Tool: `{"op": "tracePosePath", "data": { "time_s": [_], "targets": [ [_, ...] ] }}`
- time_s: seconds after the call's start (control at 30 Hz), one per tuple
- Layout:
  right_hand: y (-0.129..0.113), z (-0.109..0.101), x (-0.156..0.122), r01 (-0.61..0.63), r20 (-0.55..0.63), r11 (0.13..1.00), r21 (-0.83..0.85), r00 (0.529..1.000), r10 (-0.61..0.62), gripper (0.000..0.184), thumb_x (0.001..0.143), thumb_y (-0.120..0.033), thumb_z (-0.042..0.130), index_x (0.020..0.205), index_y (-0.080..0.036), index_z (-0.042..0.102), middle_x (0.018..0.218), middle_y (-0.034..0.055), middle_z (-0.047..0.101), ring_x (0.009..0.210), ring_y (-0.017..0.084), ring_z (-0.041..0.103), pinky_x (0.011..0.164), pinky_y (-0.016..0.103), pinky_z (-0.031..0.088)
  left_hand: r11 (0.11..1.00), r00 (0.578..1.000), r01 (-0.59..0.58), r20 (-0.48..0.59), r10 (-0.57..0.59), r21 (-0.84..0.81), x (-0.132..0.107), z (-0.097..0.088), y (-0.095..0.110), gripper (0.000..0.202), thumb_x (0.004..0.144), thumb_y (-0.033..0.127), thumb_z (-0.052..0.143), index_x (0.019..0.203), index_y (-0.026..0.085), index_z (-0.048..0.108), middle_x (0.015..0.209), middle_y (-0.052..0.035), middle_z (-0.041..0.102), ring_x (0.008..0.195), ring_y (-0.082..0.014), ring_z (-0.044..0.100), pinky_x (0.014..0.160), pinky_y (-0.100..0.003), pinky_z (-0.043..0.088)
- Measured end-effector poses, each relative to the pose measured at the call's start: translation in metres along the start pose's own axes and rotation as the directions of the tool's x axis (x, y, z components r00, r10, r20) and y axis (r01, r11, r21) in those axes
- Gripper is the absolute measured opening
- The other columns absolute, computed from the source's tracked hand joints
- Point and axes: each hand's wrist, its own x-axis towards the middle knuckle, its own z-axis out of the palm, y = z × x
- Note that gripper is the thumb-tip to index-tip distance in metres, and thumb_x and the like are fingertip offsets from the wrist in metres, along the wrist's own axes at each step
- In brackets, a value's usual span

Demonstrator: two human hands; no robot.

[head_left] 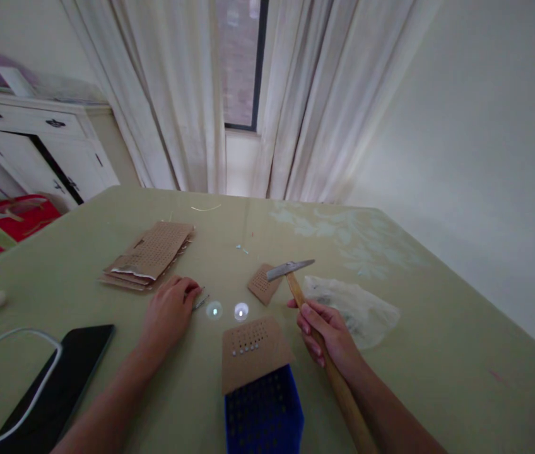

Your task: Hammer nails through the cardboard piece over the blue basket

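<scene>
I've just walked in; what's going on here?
A person's right hand grips a hammer by its wooden handle. The left hand is beside a small metal piece; its grip is unclear. Between them, a holed cardboard piece with a row of pale studs overlaps a blue container.

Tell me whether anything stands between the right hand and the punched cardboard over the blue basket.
Nothing visible does: a strip of tabletop shows between the right hand and the punched cardboard. The hammer head sits beyond the fingers, and the plastic bag lies on the hand's other side.
</scene>
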Motion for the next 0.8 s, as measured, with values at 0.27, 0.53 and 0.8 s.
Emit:
{"op": "tracePosePath", "data": {
  "time_s": [0.27,0.53,0.8],
  "targets": [
    [0.005,0.009,-0.008,-0.018,0.083,0.999,-0.04,0.996,0.021,0.054,0.089,-0.06,0.082,0.115,-0.014,0.074,0.056,-0.0095,0.053,0.034,0.005,0.039,0.03,0.014,0.038,0.987,1.0,-0.022,-0.003,0.022,-0.157,-0.014,-0.013,0.036,0.039,0.104,0.048,0.044,0.116,0.02,0.069,0.101,-0.0092,0.078,0.089,-0.0268,0.072,0.081,-0.038,0.058],
    [0.009,0.016,-0.013,0.001,0.164,0.998,-0.063,0.986,0.01,0.058,0.083,-0.054,0.089,0.122,-0.016,0.07,0.057,-0.0104,0.056,0.034,0.005,0.041,0.031,0.014,0.034,0.792,0.98,-0.019,0.144,0.134,-0.611,-0.052,-0.031,0.112,0.024,0.097,0.046,0.07,0.093,0.024,0.077,0.087,-0.0021,0.08,0.082,-0.0214,0.073,0.076,-0.03,0.059],
    [0.008,0.018,-0.015,-0.026,0.168,0.996,-0.086,0.985,0.04,0.056,0.083,-0.05,0.089,0.122,-0.015,0.07,0.059,-0.0104,0.056,0.035,0.005,0.043,0.031,0.015,0.035,0.756,0.961,0.027,0.225,0.16,-0.654,-0.057,-0.015,0.105,0.018,0.096,0.041,0.071,0.091,0.026,0.079,0.086,-0.0005,0.081,0.082,-0.02,0.076,0.073,-0.026,0.061]
  ]
}}
